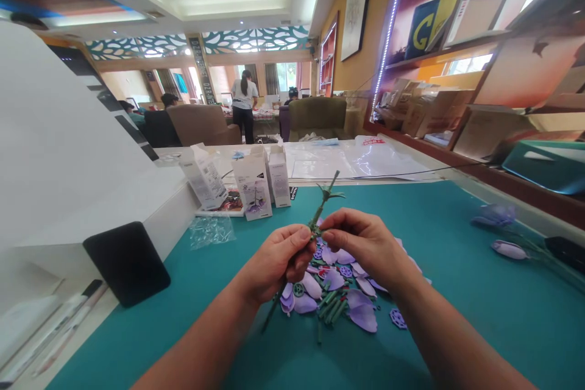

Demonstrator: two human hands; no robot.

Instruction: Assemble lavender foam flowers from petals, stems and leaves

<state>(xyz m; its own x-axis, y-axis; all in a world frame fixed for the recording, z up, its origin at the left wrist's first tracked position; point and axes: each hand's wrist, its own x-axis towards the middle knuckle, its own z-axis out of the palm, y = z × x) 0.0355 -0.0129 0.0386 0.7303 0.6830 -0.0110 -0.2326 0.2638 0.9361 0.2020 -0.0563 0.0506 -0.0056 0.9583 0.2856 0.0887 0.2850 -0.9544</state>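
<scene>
My left hand (pixel 290 254) is closed round a green plastic flower stem (pixel 323 200), which slants up to the right and has small leaf-like pieces near its top. The thumb and fingers of my right hand (pixel 365 244) pinch at the stem's joint, just beside the left thumb; whether a small part sits between them is hidden. Under both hands lies a loose heap of pale purple petals (pixel 363 311), short green stem pieces (pixel 333 308) and purple wheel-shaped parts (pixel 397 318) on the green mat (pixel 205 341).
White boxes (pixel 253 186) stand at the mat's far edge, beside a crumpled clear bag (pixel 211 230). A black tablet-like panel (pixel 127 263) leans at left. Purple flowers (pixel 509 249) lie at right. Plastic sheets (pixel 324 161) cover the table beyond. A person (pixel 244 100) stands in the background.
</scene>
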